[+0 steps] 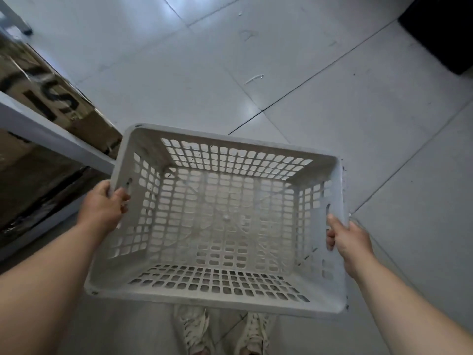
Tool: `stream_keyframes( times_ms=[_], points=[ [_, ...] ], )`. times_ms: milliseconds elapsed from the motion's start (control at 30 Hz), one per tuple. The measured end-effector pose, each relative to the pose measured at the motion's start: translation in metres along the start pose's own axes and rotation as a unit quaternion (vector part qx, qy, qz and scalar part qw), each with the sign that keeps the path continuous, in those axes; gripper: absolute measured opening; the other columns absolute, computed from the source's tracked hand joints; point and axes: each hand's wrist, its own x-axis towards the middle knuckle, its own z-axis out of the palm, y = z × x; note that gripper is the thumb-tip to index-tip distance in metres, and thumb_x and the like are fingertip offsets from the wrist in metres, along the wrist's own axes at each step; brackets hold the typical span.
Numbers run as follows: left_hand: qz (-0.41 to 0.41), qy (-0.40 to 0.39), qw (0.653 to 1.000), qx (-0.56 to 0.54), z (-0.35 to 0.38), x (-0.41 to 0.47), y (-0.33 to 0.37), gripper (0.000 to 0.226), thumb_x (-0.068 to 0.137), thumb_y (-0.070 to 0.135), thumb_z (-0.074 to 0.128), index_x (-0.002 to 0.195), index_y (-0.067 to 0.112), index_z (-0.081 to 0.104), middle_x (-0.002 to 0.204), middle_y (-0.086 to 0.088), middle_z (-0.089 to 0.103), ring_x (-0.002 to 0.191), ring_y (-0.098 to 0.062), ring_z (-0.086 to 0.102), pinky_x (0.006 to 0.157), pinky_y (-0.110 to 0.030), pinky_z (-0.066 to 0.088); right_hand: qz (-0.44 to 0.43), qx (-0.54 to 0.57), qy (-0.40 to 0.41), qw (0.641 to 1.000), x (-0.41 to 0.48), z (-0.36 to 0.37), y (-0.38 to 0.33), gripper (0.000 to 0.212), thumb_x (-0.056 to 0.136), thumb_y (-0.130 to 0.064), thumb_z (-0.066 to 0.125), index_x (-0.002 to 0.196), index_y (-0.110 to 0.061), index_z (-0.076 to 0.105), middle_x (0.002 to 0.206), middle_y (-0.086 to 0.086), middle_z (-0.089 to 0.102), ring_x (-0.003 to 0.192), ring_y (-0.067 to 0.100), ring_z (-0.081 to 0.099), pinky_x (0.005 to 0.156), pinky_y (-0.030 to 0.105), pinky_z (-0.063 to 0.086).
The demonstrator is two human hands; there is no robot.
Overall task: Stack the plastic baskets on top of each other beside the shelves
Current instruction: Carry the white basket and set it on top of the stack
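Item: plastic basket [225, 217]. White, rectangular, with grid-pattern holes in its walls and bottom. It is held in the air, open side up and roughly level, in front of the person and above the floor [281, 60]. Its left far corner lies just beside the front edge of the shelf [51, 134].

Left hand [102, 206]: grips the rim of the basket's left short side near the slot handle. The thumb lies over the top edge and the fingers are curled underneath, out of sight.

Right hand [350, 242]: grips the rim of the right short side in the same way, thumb on top and fingers wrapped round the outer edge.

Shelf: pale metal rail running along the left of the view.

Cardboard boxes [46, 93]: brown, with black lettering, stored on the shelf levels behind and below the rail.

Floor: large pale glossy tiles with dark joint lines and a few scuff marks.

Shoes [194, 331]: a light-coloured pair, seen below the basket's near edge.

Dark object [442, 34]: black, on the floor at the upper right corner, possibly a mat or a bin; the view is too partial to tell.
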Motion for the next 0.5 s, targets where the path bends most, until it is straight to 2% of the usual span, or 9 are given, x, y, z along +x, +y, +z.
stream_keyframes(
  times_ms=[133,267,400,500],
  points=[
    [0.018,0.012,0.999,-0.035,-0.045,-0.039,0.054,0.019,0.097,0.023,0.047,0.101,0.008,0.058,0.094,-0.014,0.064,0.063,-0.023,0.053,0.061,-0.032,0.044,-0.029,0.008,-0.007,1.0,-0.033,-0.042,-0.059,0.028,0.088,-0.032,0.063,0.081,-0.005,0.059,0.066,0.008,0.054,0.055,0.022,0.047,0.054,0.033,0.04],
    [0.029,0.015,0.998,-0.061,-0.092,-0.084,0.116,0.02,0.096,0.027,0.048,0.095,0.01,0.059,0.084,-0.012,0.062,0.065,-0.024,0.054,0.058,-0.033,0.045,-0.06,0.03,-0.005,0.998,-0.068,-0.088,-0.12,0.03,0.088,-0.033,0.063,0.078,-0.006,0.055,0.062,0.009,0.052,0.052,0.022,0.042,0.052,0.034,0.037],
    [0.048,-0.003,0.994,-0.102,-0.144,-0.142,0.186,0.026,0.097,0.026,0.048,0.09,0.002,0.058,0.072,-0.01,0.055,0.056,-0.021,0.049,0.046,-0.029,0.042,-0.082,0.054,0.0,0.995,-0.112,-0.149,-0.185,0.035,0.087,-0.037,0.063,0.073,-0.005,0.056,0.06,0.011,0.05,0.052,0.024,0.041,0.051,0.034,0.037],
    [0.055,-0.025,0.99,-0.128,-0.174,-0.182,0.228,0.026,0.098,0.024,0.045,0.091,0.0,0.053,0.071,-0.011,0.052,0.053,-0.021,0.045,0.036,-0.025,0.04,-0.102,0.069,-0.002,0.992,-0.143,-0.194,-0.223,0.036,0.088,-0.041,0.061,0.075,-0.008,0.059,0.062,0.012,0.051,0.053,0.025,0.042,0.049,0.032,0.038]
  ],
)
